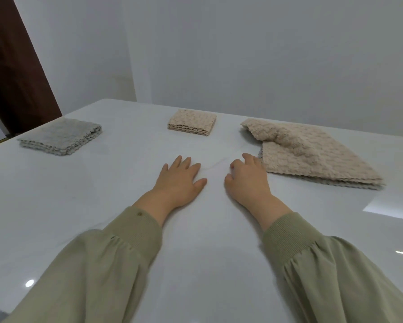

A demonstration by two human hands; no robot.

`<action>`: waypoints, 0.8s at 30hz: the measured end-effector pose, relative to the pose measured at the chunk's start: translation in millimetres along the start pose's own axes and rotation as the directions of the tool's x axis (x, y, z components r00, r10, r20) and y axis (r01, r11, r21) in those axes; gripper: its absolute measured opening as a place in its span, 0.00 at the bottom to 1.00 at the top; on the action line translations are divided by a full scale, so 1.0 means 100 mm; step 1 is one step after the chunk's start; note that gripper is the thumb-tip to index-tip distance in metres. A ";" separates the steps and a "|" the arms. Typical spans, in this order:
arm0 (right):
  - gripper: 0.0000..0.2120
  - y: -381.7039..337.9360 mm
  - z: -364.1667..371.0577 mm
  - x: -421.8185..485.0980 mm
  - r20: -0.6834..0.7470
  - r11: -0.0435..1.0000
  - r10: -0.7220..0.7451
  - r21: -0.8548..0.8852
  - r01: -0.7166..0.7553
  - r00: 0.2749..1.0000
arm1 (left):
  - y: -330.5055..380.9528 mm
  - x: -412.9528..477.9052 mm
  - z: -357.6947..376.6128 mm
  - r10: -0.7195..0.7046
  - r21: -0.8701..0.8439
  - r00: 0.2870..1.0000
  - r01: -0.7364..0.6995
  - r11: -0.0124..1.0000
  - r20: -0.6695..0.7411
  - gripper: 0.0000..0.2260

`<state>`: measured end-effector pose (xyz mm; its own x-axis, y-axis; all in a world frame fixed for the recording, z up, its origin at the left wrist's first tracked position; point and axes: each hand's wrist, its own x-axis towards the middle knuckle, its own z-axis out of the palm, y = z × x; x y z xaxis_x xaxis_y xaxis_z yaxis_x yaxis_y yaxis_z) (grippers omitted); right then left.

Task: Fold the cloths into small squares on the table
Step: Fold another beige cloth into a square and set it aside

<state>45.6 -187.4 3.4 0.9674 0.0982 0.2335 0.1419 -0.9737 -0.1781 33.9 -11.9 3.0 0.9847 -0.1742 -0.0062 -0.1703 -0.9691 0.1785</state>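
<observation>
A small beige cloth [192,122], folded into a square, lies at the far middle of the white table [102,187]. A grey folded cloth [61,136] rests at the far left. On the right sits a larger stack of beige cloths [312,155], its top layer rumpled and turned back at the far corner. My left hand [181,180] lies flat on the table, fingers spread, holding nothing. My right hand [247,178] rests beside the stack's near-left corner with fingers curled down; its fingertips are close to the cloth edge, and contact cannot be told.
A plain pale wall stands behind the table. A dark brown door or panel [11,73] is at the far left. The table's far edge runs just behind the cloths. Green sleeves cover both forearms.
</observation>
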 end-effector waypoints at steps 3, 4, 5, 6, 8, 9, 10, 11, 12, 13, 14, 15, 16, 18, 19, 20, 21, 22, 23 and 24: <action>0.21 0.10 -0.05 0.04 -0.018 0.983 0.161 -0.088 -0.162 0.987 | -0.01 0.01 -0.03 0.026 -0.023 1.000 -0.026 0.999 0.011 0.25; 0.22 0.13 -0.06 0.07 -0.015 0.971 0.217 -0.100 -0.217 0.976 | -0.02 0.01 -0.04 0.030 -0.034 0.999 -0.029 0.999 0.013 0.25; 0.23 0.16 -0.06 0.10 -0.006 0.958 0.267 -0.103 -0.267 0.964 | -0.03 0.01 -0.04 0.031 -0.043 0.999 -0.030 0.999 0.014 0.25; 0.24 0.19 -0.06 0.12 0.008 0.946 0.311 -0.095 -0.308 0.950 | -0.03 0.01 -0.05 0.032 -0.050 0.999 -0.032 0.998 0.013 0.25; 0.23 0.20 -0.05 0.16 0.024 0.930 0.360 -0.082 -0.357 0.933 | -0.02 0.02 -0.06 0.035 -0.053 0.999 -0.035 0.998 0.007 0.25; 0.23 0.20 -0.04 0.17 0.020 0.928 0.365 -0.082 -0.362 0.931 | -0.02 0.02 -0.05 0.034 -0.053 0.999 -0.034 0.998 0.003 0.25; 0.23 0.20 -0.03 0.18 0.017 0.929 0.364 -0.083 -0.361 0.931 | -0.03 0.03 -0.05 0.030 -0.057 1.000 -0.030 0.998 0.001 0.25; 0.24 0.19 -0.02 0.19 0.014 0.931 0.359 -0.081 -0.357 0.933 | -0.03 0.04 -0.04 0.026 -0.063 1.000 -0.026 0.998 0.001 0.25; 0.24 0.18 -0.02 0.20 0.010 0.932 0.357 -0.076 -0.355 0.934 | -0.04 0.05 -0.03 0.024 -0.068 1.000 -0.024 0.997 0.001 0.25; 0.25 0.18 -0.03 0.20 0.006 0.932 0.357 -0.067 -0.356 0.934 | -0.04 0.05 -0.03 0.023 -0.071 1.000 -0.023 0.997 -0.001 0.25; 0.25 0.19 -0.02 0.21 0.001 0.932 0.359 -0.061 -0.358 0.933 | -0.05 0.06 -0.02 0.023 -0.071 1.000 -0.023 0.997 -0.005 0.25; 0.25 0.19 -0.02 0.21 -0.003 0.932 0.359 -0.059 -0.359 0.933 | -0.05 0.06 -0.02 0.024 -0.071 1.000 -0.025 0.997 -0.012 0.25; 0.24 0.20 -0.02 0.22 -0.004 0.931 0.359 -0.061 -0.359 0.933 | -0.06 0.07 -0.01 0.025 -0.072 1.000 -0.026 0.997 -0.018 0.25; 0.22 0.22 -0.02 0.21 -0.009 0.927 0.371 -0.054 -0.371 0.929 | -0.06 0.08 -0.01 0.025 -0.076 0.999 -0.026 0.997 -0.022 0.25; 0.22 0.23 -0.02 0.21 -0.011 0.925 0.378 -0.044 -0.379 0.926 | -0.06 0.08 0.00 0.023 -0.079 0.999 -0.025 0.997 -0.022 0.25; 0.22 0.22 -0.02 0.21 -0.014 0.923 0.383 -0.034 -0.383 0.924 | -0.06 0.08 0.00 0.022 -0.083 0.999 -0.024 0.996 -0.024 0.25; 0.23 0.22 -0.02 0.21 -0.017 0.923 0.383 -0.025 -0.383 0.924 | -0.06 0.08 0.00 0.021 -0.087 0.999 -0.023 0.996 -0.027 0.25; 0.23 0.21 -0.02 0.21 -0.023 0.925 0.380 -0.019 -0.380 0.925 | -0.07 0.08 0.00 0.020 -0.091 0.999 -0.023 0.996 -0.030 0.25; 0.24 0.21 -0.02 0.22 -0.033 0.927 0.374 -0.014 -0.375 0.927 | -0.06 0.08 0.00 0.020 -0.094 0.999 -0.023 0.995 -0.035 0.25; 0.24 0.21 -0.02 0.22 -0.043 0.929 0.369 -0.008 -0.370 0.928 | -0.06 0.08 0.00 0.021 -0.094 0.999 -0.024 0.995 -0.040 0.25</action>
<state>69.6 -205.5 6.3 0.9416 -0.2770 0.1917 -0.2275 -0.9426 -0.2445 42.6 -7.2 2.0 0.9817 -0.1870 0.0365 -0.1899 -0.9438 0.2704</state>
